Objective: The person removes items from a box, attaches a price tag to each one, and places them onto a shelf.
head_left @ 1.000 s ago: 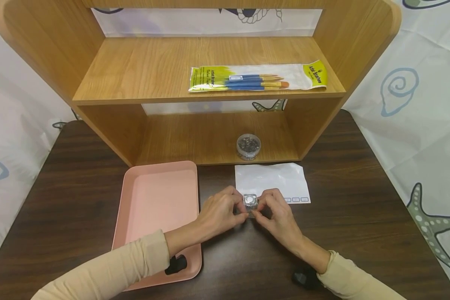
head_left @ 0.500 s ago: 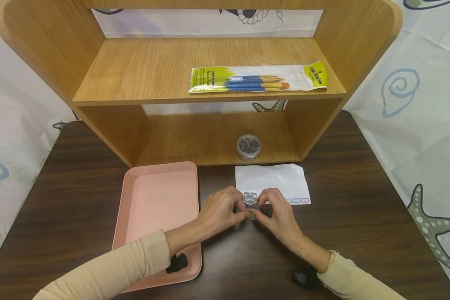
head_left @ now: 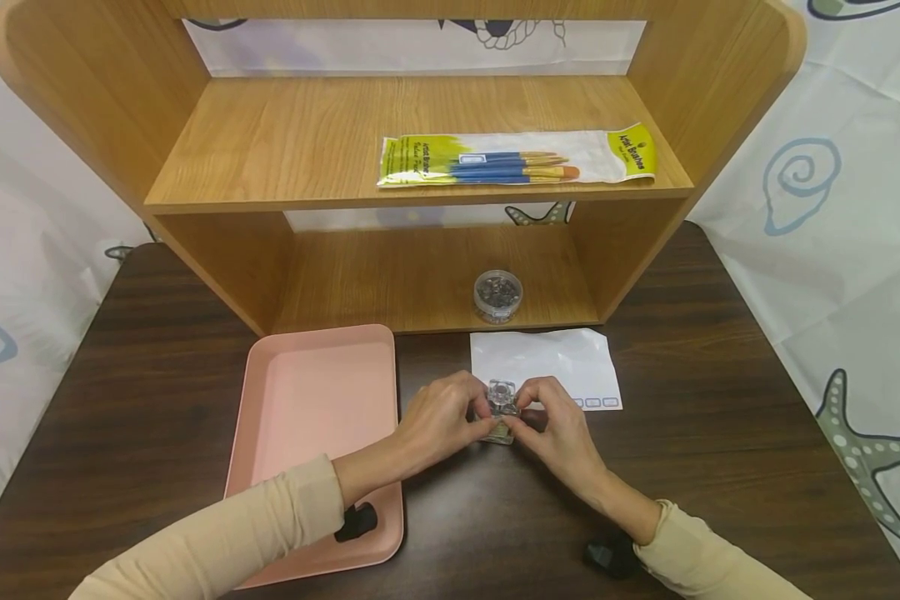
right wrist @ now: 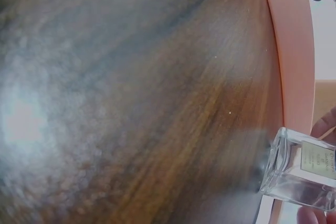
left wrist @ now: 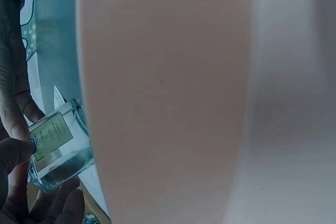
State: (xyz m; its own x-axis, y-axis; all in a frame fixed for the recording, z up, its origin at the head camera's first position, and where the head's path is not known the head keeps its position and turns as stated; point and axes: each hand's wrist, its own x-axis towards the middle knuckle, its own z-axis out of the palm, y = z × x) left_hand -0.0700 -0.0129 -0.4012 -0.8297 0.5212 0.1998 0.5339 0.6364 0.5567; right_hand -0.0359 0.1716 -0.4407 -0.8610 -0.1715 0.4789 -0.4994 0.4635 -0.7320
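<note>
A small clear glass perfume bottle [head_left: 502, 394] with a square cap is held between both hands over the table, at the near edge of a white sheet. My left hand [head_left: 444, 415] pinches its left side with thumb and fingers. From the right, the right hand [head_left: 558, 427] grips it the same way. In the left wrist view the bottle's pale label [left wrist: 52, 136] shows, with some clear liquid inside. Its thick glass base [right wrist: 273, 163] faces the camera in the right wrist view, tilted, while the cap end is cut off there.
A pink tray [head_left: 322, 392] lies left, under the left forearm. The white sheet [head_left: 540, 358] has small blue-outlined labels. Behind stands a wooden shelf [head_left: 285, 167] with a packet of artist brushes [head_left: 510, 158] above and a round clear tub of small metallic pieces [head_left: 497, 293] below.
The bottle has tipped, so its lower part and label show more between the hands in the head view. Both hands have stayed nearly in place.
</note>
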